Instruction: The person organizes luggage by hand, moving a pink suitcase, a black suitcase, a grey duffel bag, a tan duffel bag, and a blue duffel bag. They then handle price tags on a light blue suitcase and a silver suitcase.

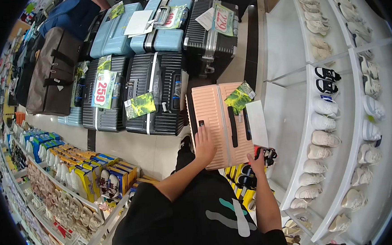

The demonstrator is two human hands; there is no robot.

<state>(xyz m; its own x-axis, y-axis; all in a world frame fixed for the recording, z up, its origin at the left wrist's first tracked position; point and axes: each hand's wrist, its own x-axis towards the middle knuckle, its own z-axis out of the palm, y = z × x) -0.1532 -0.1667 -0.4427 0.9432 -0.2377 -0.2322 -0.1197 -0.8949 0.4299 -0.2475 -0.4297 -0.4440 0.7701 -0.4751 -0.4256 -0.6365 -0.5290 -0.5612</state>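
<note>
L hand [205,145] flat, fingers spread on pink case [216,125]; R hand [256,161] at corner, grip unclear — blk cases [175,117] upper L, shoe shelves [350,135] R.

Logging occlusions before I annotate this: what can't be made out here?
All head view:
- Left hand: palm, hidden by the back of the hand.
- Right hand: exact finger contact, too small to tell.
- Pink suitcase: underside, hidden by its own upper face; contents, hidden by the closed shell.
- Green-yellow tag: fine print, too small.
- Goods at far left: blurred, cut off by the dark lens rim.
</note>
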